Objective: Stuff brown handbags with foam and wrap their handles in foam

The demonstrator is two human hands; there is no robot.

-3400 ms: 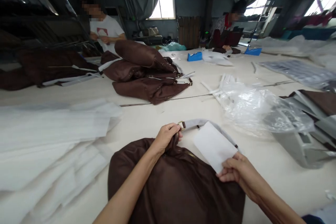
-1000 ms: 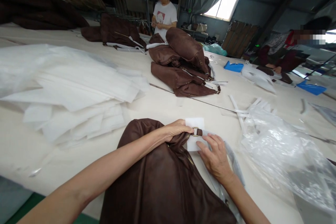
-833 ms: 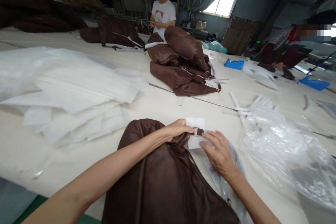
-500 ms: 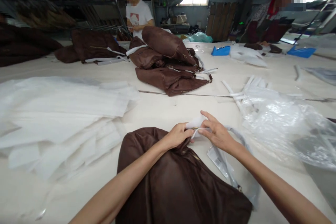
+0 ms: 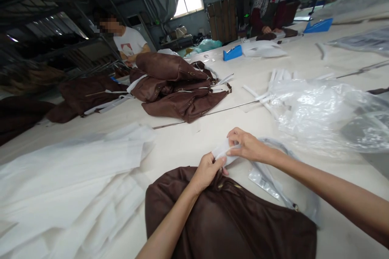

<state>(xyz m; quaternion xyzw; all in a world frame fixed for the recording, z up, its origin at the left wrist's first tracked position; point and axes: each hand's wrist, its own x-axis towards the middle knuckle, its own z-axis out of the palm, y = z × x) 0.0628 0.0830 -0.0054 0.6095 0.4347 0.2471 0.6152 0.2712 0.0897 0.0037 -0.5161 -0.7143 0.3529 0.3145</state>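
A dark brown bag [image 5: 231, 218] lies on the pale table in front of me, its gold zipper near the top. My left hand [image 5: 209, 172] pinches a white wrapping sheet [image 5: 221, 149] at the bag's upper edge. On the sheet's right side, my right hand [image 5: 244, 145] grips it between thumb and fingers. The part under the wrap is hidden. A strap in clear-grey wrapping [image 5: 282, 149] curves to the right of the bag, and a small clear packet [image 5: 263, 180] lies inside the curve.
White sheets [image 5: 67, 178] spread at the left. Brown bags [image 5: 179, 89] are piled beyond my hands. Clear plastic [image 5: 322, 113] lies at the right, with a blue dispenser [image 5: 232, 53] farther back. Two people [image 5: 129, 42] [image 5: 269, 8] stand across the table [image 5: 194, 141].
The view has tilted and shifted right. My right hand's raised fingers have curled in onto the white sheet, which now covers the metal piece seen between my hands before.
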